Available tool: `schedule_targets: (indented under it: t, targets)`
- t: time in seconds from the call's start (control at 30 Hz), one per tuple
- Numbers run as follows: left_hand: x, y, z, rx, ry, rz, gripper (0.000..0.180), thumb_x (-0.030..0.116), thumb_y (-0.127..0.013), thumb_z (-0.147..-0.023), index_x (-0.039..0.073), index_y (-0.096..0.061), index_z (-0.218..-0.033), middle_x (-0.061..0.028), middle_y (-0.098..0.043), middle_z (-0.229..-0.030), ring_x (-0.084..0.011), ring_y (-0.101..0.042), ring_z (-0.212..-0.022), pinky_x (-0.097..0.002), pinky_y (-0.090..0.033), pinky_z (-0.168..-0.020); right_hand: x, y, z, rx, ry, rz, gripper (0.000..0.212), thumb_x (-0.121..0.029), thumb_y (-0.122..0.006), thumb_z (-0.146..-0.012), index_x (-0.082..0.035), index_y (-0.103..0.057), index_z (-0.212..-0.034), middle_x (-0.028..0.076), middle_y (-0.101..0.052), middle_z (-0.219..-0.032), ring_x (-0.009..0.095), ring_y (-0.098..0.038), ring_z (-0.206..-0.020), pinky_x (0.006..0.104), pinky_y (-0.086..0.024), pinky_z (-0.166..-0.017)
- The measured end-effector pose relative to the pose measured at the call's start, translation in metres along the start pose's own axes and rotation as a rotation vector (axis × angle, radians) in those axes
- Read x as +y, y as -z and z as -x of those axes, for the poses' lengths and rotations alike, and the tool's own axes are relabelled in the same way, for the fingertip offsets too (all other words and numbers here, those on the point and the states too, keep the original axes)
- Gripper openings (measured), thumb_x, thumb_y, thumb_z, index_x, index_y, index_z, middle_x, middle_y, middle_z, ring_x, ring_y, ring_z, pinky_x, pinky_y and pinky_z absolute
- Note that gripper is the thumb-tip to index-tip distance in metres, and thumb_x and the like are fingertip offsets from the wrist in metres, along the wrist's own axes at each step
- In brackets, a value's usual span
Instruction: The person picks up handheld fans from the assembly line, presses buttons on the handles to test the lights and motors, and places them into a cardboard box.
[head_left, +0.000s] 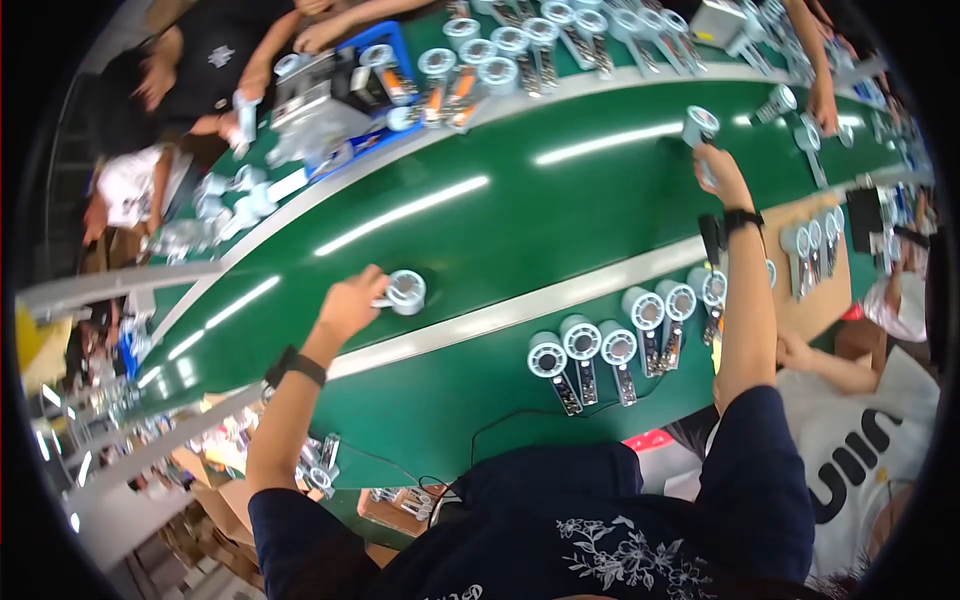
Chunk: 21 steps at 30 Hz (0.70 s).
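My left hand (350,303) rests on the green conveyor belt (480,240) and grips a small white handheld fan (405,292) by its handle, the round head pointing right. My right hand (718,172) reaches far out over the belt and holds a second white fan (700,127) upright by its handle. Both wrists wear dark bands. A row of several more white fans (615,345) with dark handles lies on the near green ledge between my arms.
Other people's hands (320,35) work at the far side beside a blue tray (385,60) and rows of fans (520,45). A person in a white shirt (870,440) sits to my right. Cardboard boxes (215,500) stand lower left.
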<state>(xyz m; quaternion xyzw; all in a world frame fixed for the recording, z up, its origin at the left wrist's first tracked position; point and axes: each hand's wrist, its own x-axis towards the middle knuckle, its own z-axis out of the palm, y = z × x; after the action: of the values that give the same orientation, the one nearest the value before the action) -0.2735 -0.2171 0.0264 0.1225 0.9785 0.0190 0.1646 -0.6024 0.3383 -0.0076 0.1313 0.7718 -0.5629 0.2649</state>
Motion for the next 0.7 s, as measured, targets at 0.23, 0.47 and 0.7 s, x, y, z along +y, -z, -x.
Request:
schedule_targets:
  t: [0.23,0.47,0.7]
  targets:
    - [0.045,-0.025,0.1,-0.202,0.442,0.731,0.037,0.014,-0.062,-0.072,0.008,-0.043,-0.104,-0.0133,-0.056,-0.08,-0.0237,-0.06,-0.065,-0.0374,-0.047,-0.053,-0.056,-0.123,0.218,0.042,0.297,-0.378,0.035,-0.032,-0.052,-0.09,0.001,-0.053,-0.103,0.001,-0.047,-0.063,0.008,-0.043,-0.049,0.0213,-0.034,-0.046]
    - [0.102,-0.048,0.163,-0.024,0.64,1.437,0.035,0.016,-0.054,-0.082,0.002,-0.04,-0.111,-0.0119,-0.057,-0.086,-0.0137,-0.049,-0.054,-0.0299,-0.04,-0.047,-0.052,-0.202,0.393,-0.375,0.187,-0.591,0.046,-0.037,-0.037,-0.095,0.002,-0.047,-0.115,0.002,-0.045,-0.064,0.009,-0.04,-0.049,0.022,-0.032,-0.043]
    - [0.199,0.013,0.225,0.295,0.278,1.987,0.035,0.026,-0.037,-0.095,0.002,-0.033,-0.12,-0.0076,-0.051,-0.088,-0.0102,-0.044,-0.059,-0.0236,-0.038,-0.049,0.012,-0.241,0.463,-0.613,0.001,-0.48,0.045,-0.034,-0.031,-0.096,0.002,-0.044,-0.12,0.002,-0.046,-0.067,0.009,-0.041,-0.05,0.0225,-0.032,-0.04]
